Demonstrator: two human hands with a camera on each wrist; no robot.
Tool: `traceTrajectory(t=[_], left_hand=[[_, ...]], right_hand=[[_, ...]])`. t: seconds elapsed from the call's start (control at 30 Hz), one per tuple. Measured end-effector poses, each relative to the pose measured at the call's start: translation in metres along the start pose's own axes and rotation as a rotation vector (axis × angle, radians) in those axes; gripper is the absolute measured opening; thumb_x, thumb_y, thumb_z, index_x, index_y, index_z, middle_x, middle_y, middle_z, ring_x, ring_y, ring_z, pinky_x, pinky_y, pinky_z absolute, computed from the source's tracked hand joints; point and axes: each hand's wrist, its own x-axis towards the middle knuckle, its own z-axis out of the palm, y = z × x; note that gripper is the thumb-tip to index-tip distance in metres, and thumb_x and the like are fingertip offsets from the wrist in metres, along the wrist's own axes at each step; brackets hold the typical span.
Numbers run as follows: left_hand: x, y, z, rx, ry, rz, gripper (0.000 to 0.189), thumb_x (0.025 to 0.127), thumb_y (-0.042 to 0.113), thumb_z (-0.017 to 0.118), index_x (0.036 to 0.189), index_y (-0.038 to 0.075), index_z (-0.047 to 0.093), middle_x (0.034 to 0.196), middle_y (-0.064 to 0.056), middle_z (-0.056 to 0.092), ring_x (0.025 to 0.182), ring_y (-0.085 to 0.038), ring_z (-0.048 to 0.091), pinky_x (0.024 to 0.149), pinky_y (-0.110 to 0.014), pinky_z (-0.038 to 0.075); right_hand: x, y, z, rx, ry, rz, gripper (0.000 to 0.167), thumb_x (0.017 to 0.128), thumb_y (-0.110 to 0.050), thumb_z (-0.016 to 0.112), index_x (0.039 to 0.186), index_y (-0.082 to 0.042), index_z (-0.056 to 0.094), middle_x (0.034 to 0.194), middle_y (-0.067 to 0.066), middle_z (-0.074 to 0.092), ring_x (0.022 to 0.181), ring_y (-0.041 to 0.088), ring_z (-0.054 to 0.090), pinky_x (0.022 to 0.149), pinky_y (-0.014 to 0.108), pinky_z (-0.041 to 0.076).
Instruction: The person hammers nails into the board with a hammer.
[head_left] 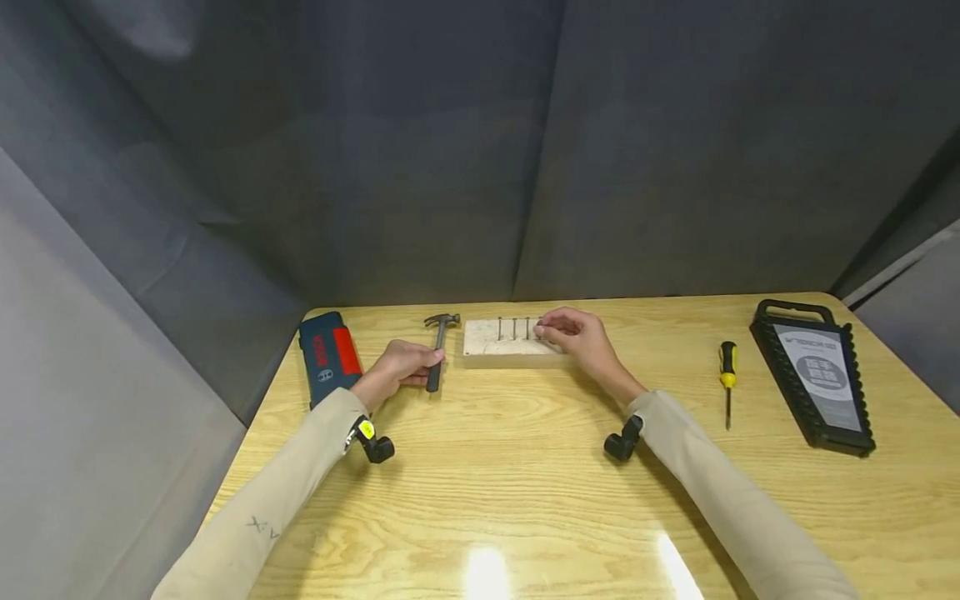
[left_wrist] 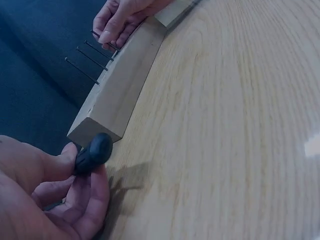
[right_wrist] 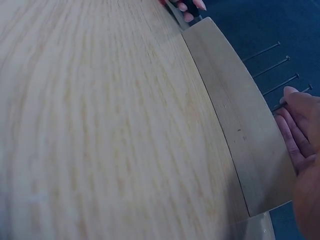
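My left hand (head_left: pixel 401 365) grips the dark handle of a claw hammer (head_left: pixel 440 337), its head pointing toward the back of the table. In the left wrist view the rounded handle end (left_wrist: pixel 98 150) sticks out between thumb and fingers. Beside the hammer lies a pale wooden block (head_left: pixel 510 362), with several long nails (head_left: pixel 514 329) standing in a row on its top. At the right end of that row, my right hand (head_left: pixel 581 337) pinches a nail (right_wrist: pixel 307 89) between thumb and fingers; its head shows above them in the right wrist view.
A blue case (head_left: pixel 321 350) with a red panel lies at the left table edge. To the right are a yellow-and-black screwdriver (head_left: pixel 727 375) and a black toothed rack (head_left: pixel 821 379) with a grey label. Behind the wooden table (head_left: pixel 480 467) hangs a dark curtain (head_left: pixel 420 167).
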Motion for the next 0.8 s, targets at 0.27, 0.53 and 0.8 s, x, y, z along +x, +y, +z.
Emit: traceTrajectory(t=[0.27, 0.53, 0.8], left_hand=[[0.004, -0.001, 0.002, 0.028, 0.038, 0.047, 0.031, 0.100, 0.015, 0.074, 0.116, -0.012, 0.073, 0.075, -0.002, 0.075, 0.063, -0.010, 0.070, 0.064, -0.027, 0.061], [0.002, 0.002, 0.008, 0.398, 0.150, 0.199, 0.023, 0.095, 0.016, 0.079, 0.104, -0.004, 0.073, 0.086, -0.017, 0.076, 0.057, -0.016, 0.071, 0.055, -0.032, 0.060], [0.002, -0.002, 0.015, 0.518, 0.159, 0.200, 0.021, 0.096, 0.016, 0.079, 0.101, -0.001, 0.067, 0.085, -0.015, 0.072, 0.059, -0.023, 0.071, 0.052, -0.032, 0.059]], right_hand=[[0.001, -0.003, 0.000, 0.021, -0.001, 0.028, 0.023, 0.097, -0.017, 0.077, 0.114, -0.001, 0.074, 0.114, 0.021, 0.074, 0.096, 0.013, 0.072, 0.080, 0.022, 0.057], [0.002, -0.002, 0.000, 0.005, 0.003, 0.032, 0.023, 0.098, -0.017, 0.076, 0.114, -0.001, 0.074, 0.114, 0.021, 0.074, 0.096, 0.012, 0.071, 0.079, 0.022, 0.056], [0.000, 0.000, 0.002, 0.002, -0.006, 0.055, 0.026, 0.098, -0.020, 0.077, 0.116, -0.002, 0.073, 0.115, 0.020, 0.074, 0.096, 0.015, 0.070, 0.076, 0.023, 0.056]])
